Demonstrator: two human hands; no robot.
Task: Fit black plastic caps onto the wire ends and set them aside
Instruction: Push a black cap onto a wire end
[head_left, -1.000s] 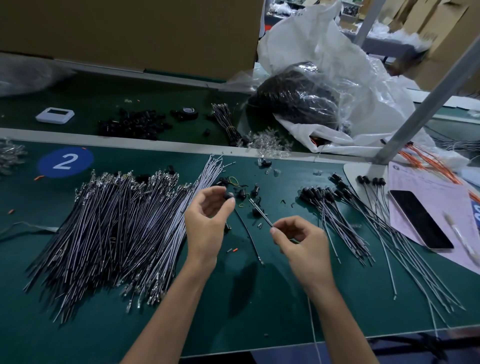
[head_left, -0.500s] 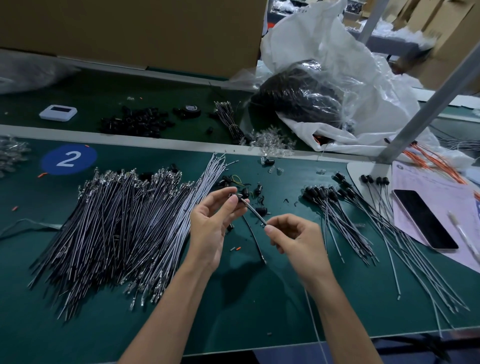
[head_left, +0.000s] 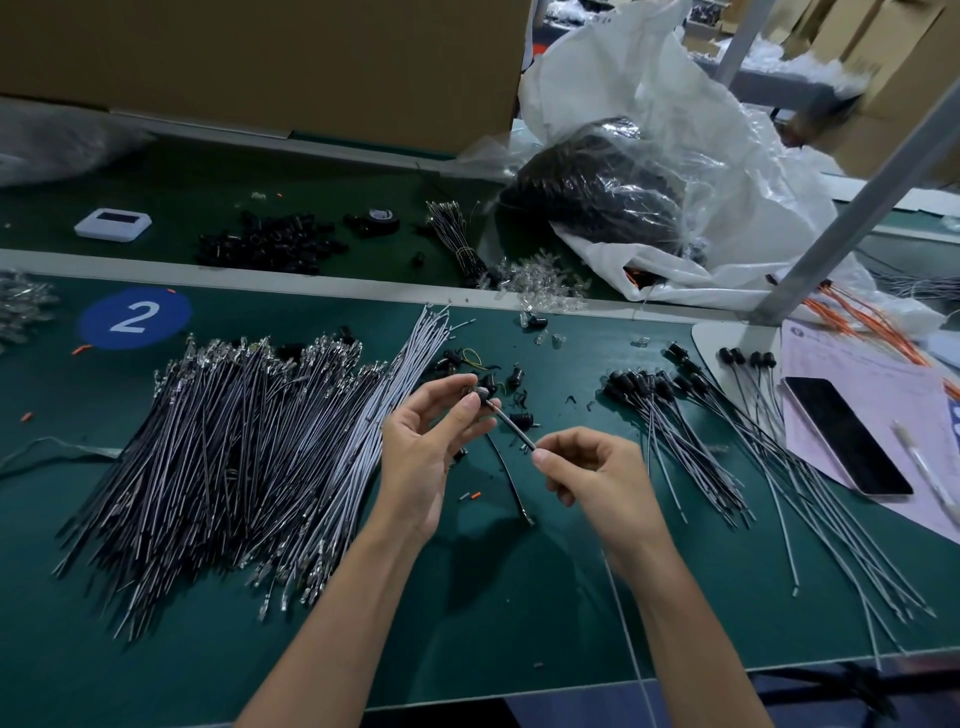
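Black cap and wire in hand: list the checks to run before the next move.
1. The left hand pinches the black cap: ok.
2. The right hand pinches the wire near its upper end: ok.
3. Wire tip lined up with the cap's opening: cannot tell, fingers hide it.
4. Cap fully seated: cannot tell.
5. The pile of capped wires lies right of the hands, ready for setting aside: ok.
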